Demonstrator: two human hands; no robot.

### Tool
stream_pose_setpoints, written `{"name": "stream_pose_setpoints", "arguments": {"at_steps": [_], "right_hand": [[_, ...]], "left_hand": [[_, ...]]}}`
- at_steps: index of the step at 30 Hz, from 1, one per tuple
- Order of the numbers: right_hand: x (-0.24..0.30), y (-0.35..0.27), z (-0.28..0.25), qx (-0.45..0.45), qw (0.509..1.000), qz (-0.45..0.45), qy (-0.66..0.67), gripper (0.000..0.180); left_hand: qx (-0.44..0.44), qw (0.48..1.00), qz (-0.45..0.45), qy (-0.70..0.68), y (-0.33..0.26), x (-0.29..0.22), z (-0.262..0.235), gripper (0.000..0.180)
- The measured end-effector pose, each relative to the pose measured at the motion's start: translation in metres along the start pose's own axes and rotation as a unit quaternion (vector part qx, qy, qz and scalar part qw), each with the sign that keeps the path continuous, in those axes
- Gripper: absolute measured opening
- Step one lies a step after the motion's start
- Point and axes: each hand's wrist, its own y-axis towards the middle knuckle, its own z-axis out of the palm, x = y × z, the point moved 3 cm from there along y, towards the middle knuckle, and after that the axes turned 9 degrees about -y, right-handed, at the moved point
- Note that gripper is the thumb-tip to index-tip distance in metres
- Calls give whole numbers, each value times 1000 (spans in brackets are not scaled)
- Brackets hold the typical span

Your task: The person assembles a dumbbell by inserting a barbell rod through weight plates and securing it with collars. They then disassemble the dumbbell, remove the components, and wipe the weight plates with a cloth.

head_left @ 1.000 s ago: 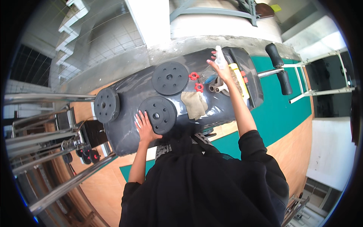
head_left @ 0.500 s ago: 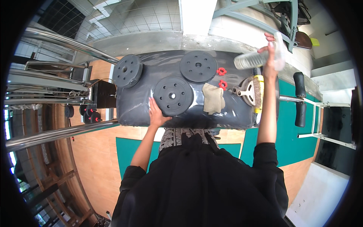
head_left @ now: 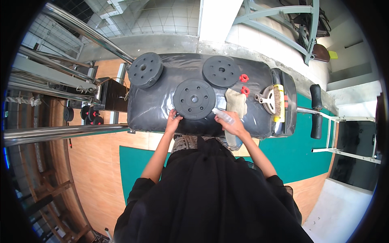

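Note:
A black round weight plate (head_left: 194, 99) with a ring of holes lies flat on the black padded bench (head_left: 154, 107). At its near left edge is my left hand (head_left: 173, 122), fingers apart and fingertips by the rim; whether they touch it is hard to tell. My right hand (head_left: 234, 124) grips a clear spray bottle (head_left: 225, 116), its nozzle close to the plate's near right edge and its body hanging below the hand. A beige cloth (head_left: 236, 102) rests just beyond that hand. Two more plates, left (head_left: 146, 70) and right (head_left: 221, 72), lie farther back.
Two red star-shaped collars (head_left: 244, 78) sit beside the cloth. A brush (head_left: 266, 99) and a yellow item (head_left: 279, 91) lie toward the bench's right end. Chrome bars (head_left: 65, 131) run along the left, and a padded roller (head_left: 316, 99) stands at the right.
My right hand has brought the spray bottle from the far right in to the middle plate. My left hand has drawn back a little at the plate's near left edge.

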Motion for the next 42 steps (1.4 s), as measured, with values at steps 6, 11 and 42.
{"name": "stream_pose_setpoints", "arguments": {"at_steps": [6, 11, 42], "right_hand": [[5, 19, 35, 6, 992, -62, -110, 22], [18, 28, 42, -16, 983, -158, -96, 24], [-13, -35, 21, -17, 980, -144, -134, 17]], "left_hand": [[32, 998, -55, 1, -6, -2, -12, 74], [48, 996, -69, -5, -14, -3, -14, 71], [-54, 997, 54, 10, -15, -26, -15, 49]]}}
